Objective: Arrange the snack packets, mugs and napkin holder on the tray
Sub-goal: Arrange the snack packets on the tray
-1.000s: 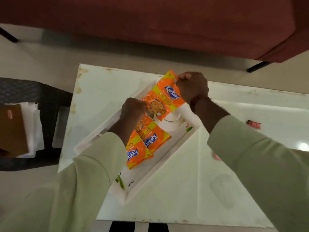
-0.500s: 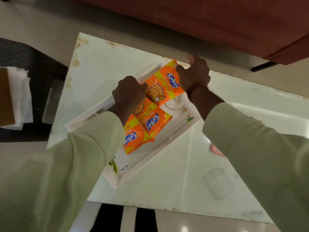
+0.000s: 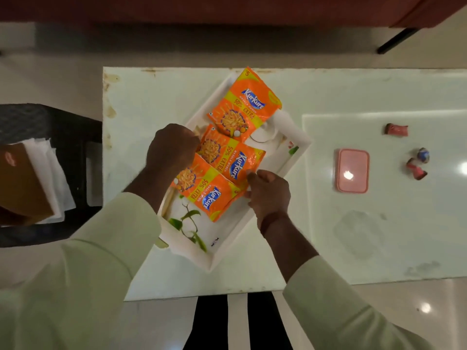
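Note:
Three orange snack packets lie in a row on the white leaf-print tray: the far packet, the middle packet and the near packet. My left hand is closed at the left end of the middle packet. My right hand pinches that packet's right edge, where it overlaps the near one. A white mug stands in the tray, partly under the far packet. The brown napkin holder with white napkins sits on a dark chair to the left.
On the white table to the right lie a pink lidded box and small crumpled wrappers. A dark chair stands left of the table and a red sofa behind it.
My right hand let go of the far packet, which now rests on the tray over the mug, and moved down to the middle packet. The camera view shifted.

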`<state>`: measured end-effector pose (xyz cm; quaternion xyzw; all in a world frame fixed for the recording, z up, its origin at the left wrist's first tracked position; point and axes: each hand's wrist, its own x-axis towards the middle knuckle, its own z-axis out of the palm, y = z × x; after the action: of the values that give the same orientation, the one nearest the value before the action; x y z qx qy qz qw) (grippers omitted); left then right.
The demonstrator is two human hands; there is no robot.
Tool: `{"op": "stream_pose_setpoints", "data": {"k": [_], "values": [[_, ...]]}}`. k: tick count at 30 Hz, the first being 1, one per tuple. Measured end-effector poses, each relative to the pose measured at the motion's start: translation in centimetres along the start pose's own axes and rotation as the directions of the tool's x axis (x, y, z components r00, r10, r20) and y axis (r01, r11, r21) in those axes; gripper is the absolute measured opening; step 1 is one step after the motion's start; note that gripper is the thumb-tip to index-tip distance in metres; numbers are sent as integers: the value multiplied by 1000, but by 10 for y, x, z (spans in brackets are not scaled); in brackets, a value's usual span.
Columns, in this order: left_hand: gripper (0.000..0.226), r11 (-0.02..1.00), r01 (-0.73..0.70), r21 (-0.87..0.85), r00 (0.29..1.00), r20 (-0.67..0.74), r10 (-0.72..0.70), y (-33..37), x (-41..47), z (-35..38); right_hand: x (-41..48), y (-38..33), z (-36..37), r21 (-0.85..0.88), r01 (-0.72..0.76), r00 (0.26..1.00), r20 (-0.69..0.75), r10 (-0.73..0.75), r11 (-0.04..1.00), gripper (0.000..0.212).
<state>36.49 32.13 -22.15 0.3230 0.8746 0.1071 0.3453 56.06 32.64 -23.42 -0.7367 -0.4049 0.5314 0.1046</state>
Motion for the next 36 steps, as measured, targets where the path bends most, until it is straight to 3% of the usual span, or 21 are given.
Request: {"op": "stream_pose_setpoints", "data": {"k": [2,6,10,14,17,19,22,29,36], "values": [[25,1000,18,-14,999,44,-18,-1,1,4,1,1,5,28,3,1000,-11,-3,1000,20],[17,999,30,-15,995,96,-29,2,0,10,5,1,8,7,4,1000,-16,-4,1000,19],[9,992,-33,-120,998,-48,27,12,-8,2,5,-18,-14,-50,155,983,-87,-159,987,16],[16,953,-152,-262,973,-207,98,35,-38,8,14,-68,-65,-222,396,893,-134,-430,891,17],[12,835,21,-550,1000,6,-21,56,-58,39,34,-107,-100,-434,496,832,-12,-555,752,19],[15,744,171,-646,985,136,-109,68,-64,61,49,-122,-111,-563,499,829,90,-552,658,21],[28,735,221,-641,975,151,-161,77,-65,88,69,-125,-110,-659,469,853,164,-496,588,23],[22,768,281,-576,960,179,-218,81,-56,110,92,-111,-101,-712,431,871,167,-462,554,27],[25,779,299,-551,954,164,-250,77,-54,111,97,-98,-96,-685,408,889,148,-434,604,28]]}}
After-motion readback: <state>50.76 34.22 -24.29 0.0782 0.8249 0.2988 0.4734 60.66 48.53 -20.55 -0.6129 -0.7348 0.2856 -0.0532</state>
